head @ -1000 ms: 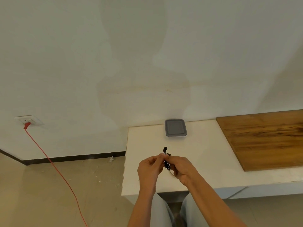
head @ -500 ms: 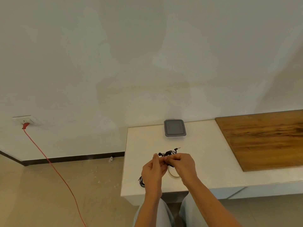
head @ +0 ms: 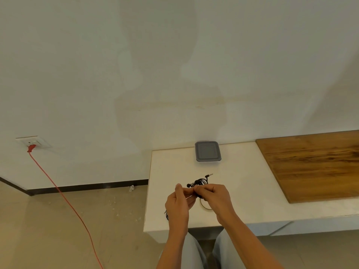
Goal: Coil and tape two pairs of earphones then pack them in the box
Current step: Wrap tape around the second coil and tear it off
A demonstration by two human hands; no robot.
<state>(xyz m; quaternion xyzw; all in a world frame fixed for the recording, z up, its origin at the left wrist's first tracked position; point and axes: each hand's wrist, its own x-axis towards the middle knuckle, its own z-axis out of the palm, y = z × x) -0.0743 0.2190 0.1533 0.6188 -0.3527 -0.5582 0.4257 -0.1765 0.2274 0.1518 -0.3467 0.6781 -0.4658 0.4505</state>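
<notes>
White counter (head: 242,191), grey box (head: 207,151), wooden board (head: 314,164), red cable (head: 64,199)

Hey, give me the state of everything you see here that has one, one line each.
coiled earphones, bundled, jack sticking out
left hand, pinching coiled earphones
right hand, gripping coiled earphones
grey box, lid closed, on white table
red plug, inserted in wall socket

I count two hands, left hand (head: 179,202) and right hand (head: 215,197). There are two earphone sets: one coiled bundle (head: 200,182) at their twelve o'clock and one dark tangle (head: 166,216), barely showing, at eight. I also see one tape ring (head: 206,206), one grey box (head: 207,151), one wooden board (head: 314,164) and one red cable (head: 64,197).
</notes>
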